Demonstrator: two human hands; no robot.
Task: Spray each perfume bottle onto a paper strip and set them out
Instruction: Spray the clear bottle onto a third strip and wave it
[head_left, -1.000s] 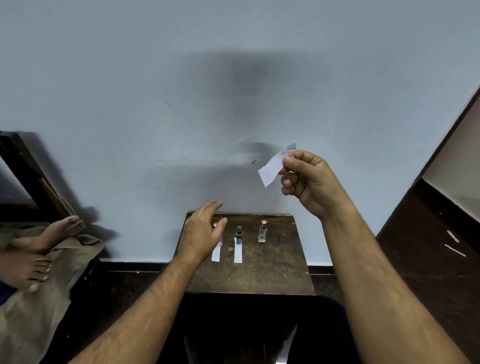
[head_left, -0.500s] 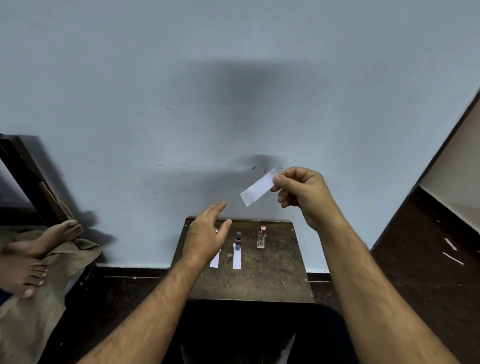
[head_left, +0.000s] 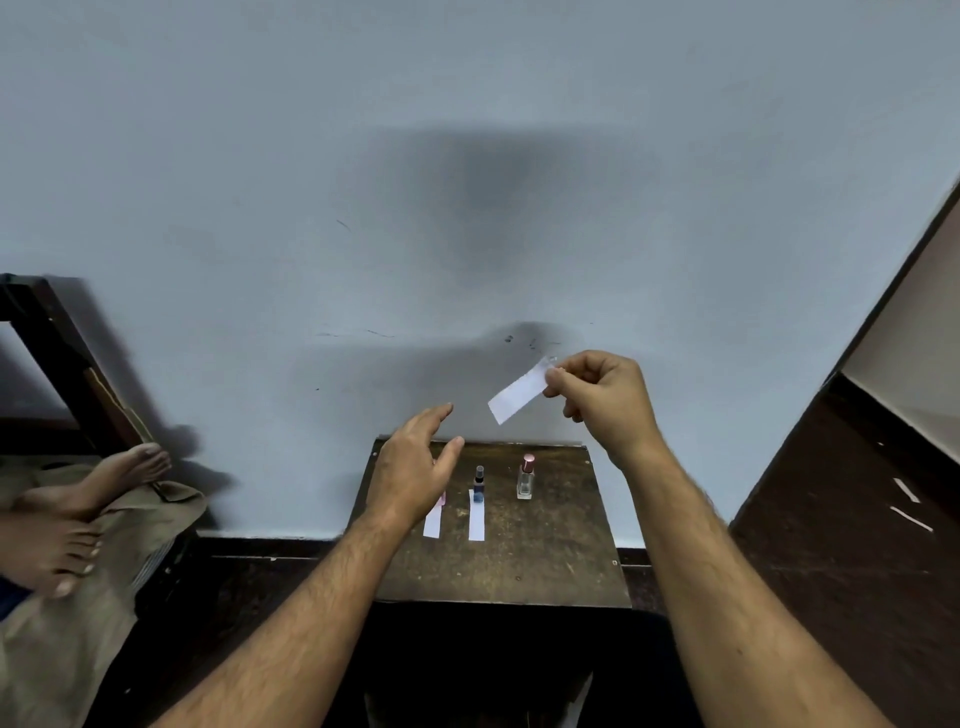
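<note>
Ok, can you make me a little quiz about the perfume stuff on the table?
1. True or false: the right hand pinches a paper strip in the air.
2. How many strips lie on the wooden table?
3. Which bottle has no strip before it: A, the pink-capped clear bottle, or B, the dark blue bottle?

Key: 1 true. 2 two: the middle strip and the left strip. 3 A.
</note>
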